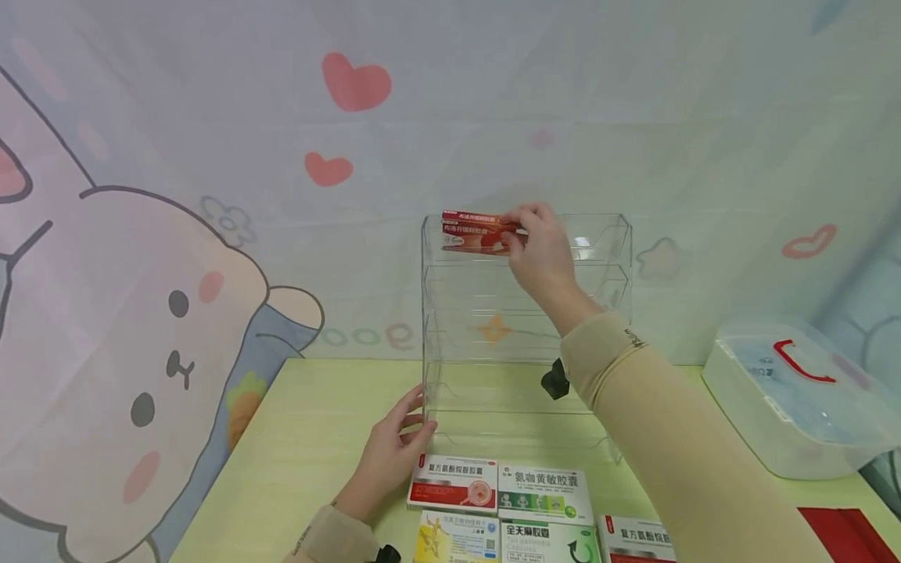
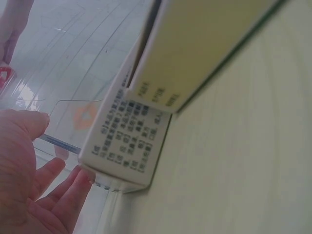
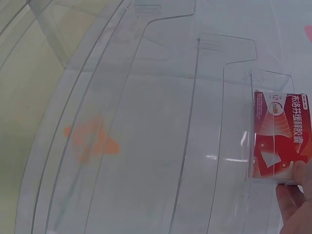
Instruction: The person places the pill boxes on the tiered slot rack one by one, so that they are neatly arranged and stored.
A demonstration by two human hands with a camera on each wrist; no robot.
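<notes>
While the right hand (image 1: 545,250) is pinching the red ibuprofen capsule box (image 1: 470,233) in the clear rack's (image 1: 510,344) top tier (image 1: 598,234), head view's making me nervous: letting go off-balance could be toppling it. Left wrist view: the left hand (image 2: 19,175) is gripping the rack's edge beside a printed carton (image 2: 127,139); slackening might be causing wobble. Right wrist view: a tilted corner could be snagging the tier's wall (image 3: 270,80).

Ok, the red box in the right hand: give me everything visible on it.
The red box is a flat rectangular carton, apparently cardboard, with white Chinese lettering on front and top edge, a "12" and a round emblem. No open flap shows. Held lengthwise, front facing out, it is at the left of the top tier of the clear rack. The right hand pinches its right end; whether it touches the tier's floor can't be told.
</notes>
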